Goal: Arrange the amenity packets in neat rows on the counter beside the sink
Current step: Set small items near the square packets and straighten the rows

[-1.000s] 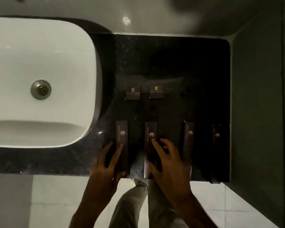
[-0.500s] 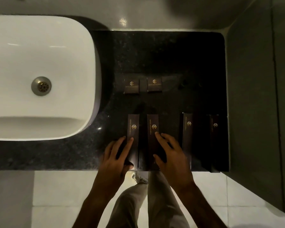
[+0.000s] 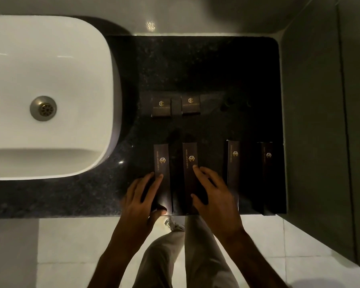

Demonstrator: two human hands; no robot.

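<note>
On the dark worktop [image 3: 195, 65] beside the sink [image 3: 50, 90], the left hand [image 3: 141, 198] and right hand [image 3: 214, 194] press flat, gripping nothing, on two long amenity packets [image 3: 162, 163], aligning the front row; next, even its spacing.

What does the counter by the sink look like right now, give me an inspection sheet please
Surface: black speckled counter, dim, far part bare.
Job's things: two small packets in the far row; four long packets in the near row, unevenly spaced.
Clutter: nothing seen.
Grippers: left hand on the leftmost long packet; right hand on the second long packet.
Cables: nothing seen.
Surroundings: white sink on the left, wall on the right, tiled floor below.
</note>
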